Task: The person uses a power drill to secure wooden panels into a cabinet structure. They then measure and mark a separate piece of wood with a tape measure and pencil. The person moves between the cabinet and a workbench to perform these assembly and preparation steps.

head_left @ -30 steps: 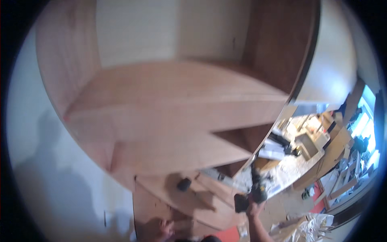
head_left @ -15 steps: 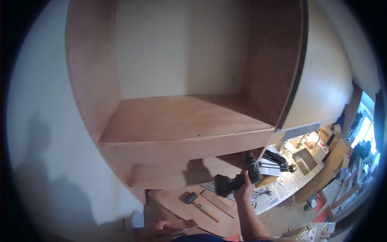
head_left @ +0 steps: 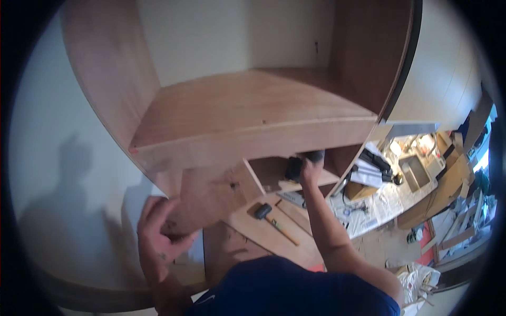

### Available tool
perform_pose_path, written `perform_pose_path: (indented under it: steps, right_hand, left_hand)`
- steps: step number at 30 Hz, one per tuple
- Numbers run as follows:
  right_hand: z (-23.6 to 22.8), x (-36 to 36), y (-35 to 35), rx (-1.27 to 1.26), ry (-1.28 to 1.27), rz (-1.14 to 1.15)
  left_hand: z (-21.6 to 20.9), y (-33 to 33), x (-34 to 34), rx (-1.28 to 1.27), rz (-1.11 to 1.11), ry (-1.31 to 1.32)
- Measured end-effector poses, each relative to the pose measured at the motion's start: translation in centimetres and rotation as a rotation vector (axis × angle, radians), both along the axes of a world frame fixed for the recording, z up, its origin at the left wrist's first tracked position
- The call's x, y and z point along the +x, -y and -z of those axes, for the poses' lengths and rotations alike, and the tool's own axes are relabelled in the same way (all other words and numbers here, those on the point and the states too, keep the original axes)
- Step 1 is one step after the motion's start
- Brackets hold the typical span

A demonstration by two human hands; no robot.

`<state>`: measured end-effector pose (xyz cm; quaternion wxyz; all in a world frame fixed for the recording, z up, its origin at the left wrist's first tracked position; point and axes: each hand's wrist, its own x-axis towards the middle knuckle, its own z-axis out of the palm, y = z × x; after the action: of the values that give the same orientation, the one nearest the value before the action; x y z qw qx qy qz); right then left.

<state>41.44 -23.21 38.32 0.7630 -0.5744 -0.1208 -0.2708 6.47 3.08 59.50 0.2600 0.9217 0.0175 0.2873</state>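
Observation:
A plywood panel (head_left: 211,197) hangs below the cabinet's front rail, with a small dark hole in it. Gripping the panel's left end is my left hand (head_left: 158,229), fingers curled along one side and thumb along the other. My right hand (head_left: 312,171) reaches into the low compartment (head_left: 271,171) under the cabinet shelf (head_left: 258,100). It is closed round a black cordless drill (head_left: 294,169), just above or on the compartment's floor board; whether they touch I cannot tell. The drill's front end is partly hidden.
A mallet (head_left: 279,226) with a black head lies on a wooden board below, beside a thin strip of wood. Rightward, a paper-covered counter (head_left: 369,216) holds tools, lamps and a sink (head_left: 416,174). A white wall (head_left: 84,200) closes off the left.
My right hand has carried the drill from in front of the cabinet into the low compartment. My left hand has risen with the panel. The view has tipped downward.

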Motion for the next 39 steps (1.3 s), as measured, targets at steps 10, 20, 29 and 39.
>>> perform_pose_path:
  steps: [10, 20, 29, 39]
  right_hand:
    - [3.7, 4.8, -3.9, -0.434, -0.115, 0.154]
    - [-0.6, -2.5, 3.6, -0.549, 0.038, 0.134]
    - [-30.8, -8.1, 15.1, -0.863, 0.912, 0.714]
    - [-69.4, 4.7, 13.9, -0.933, 1.060, 1.461]
  left_hand:
    - [-4.1, 0.9, 5.9, 0.343, 0.015, 0.263]
    - [-11.1, 1.8, 17.1, 0.334, 0.186, 0.301]
    - [-10.1, -0.1, 22.6, 0.506, 0.162, 0.209]
    - [-6.8, -0.8, 26.4, 0.346, 0.232, -0.021]
